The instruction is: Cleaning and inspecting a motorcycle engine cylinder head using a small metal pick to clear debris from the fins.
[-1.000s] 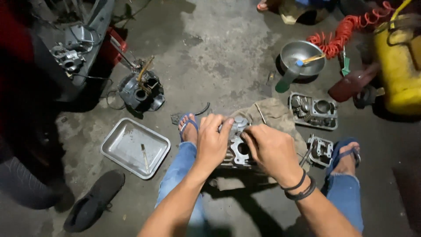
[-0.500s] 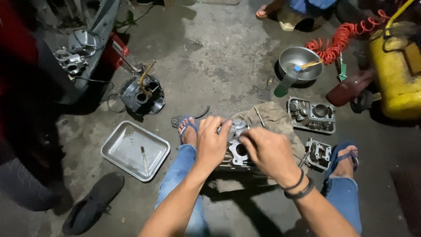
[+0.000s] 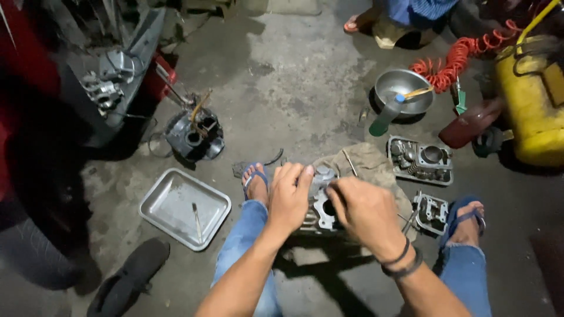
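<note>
Grey concrete floor (image 3: 305,76) fills the view, stained and bare in the middle; at the right edge stands a big yellow tank (image 3: 531,100) with a coiled orange hose (image 3: 458,58) beside it; at the left a dark motorcycle body (image 3: 111,82) leans into shadow; near it sits a black engine cylinder (image 3: 194,135) with a stick poking out of it; lower left lies a rectangular steel tray (image 3: 170,202) holding a thin tool, and below that a black shoe (image 3: 129,279); a round metal bowl (image 3: 402,88) with a green-handled brush resting on it stands at the upper right, and just below it lies a grey engine cover (image 3: 420,159); a smaller metal housing (image 3: 430,212) rests beside the person's right foot; between the two sandalled feet, on a dirty brown rag (image 3: 370,164), sits the grey metal engine part (image 3: 320,202), directly under both hands; the left hand (image 3: 289,196) lies over its left side, fingers (image 3: 291,175) curled over the top edge and gripping it; the right hand (image 3: 367,211), with dark bands at the wrist, is closed in a loose fist against the part's right side, pinching something too small to make out.
</note>
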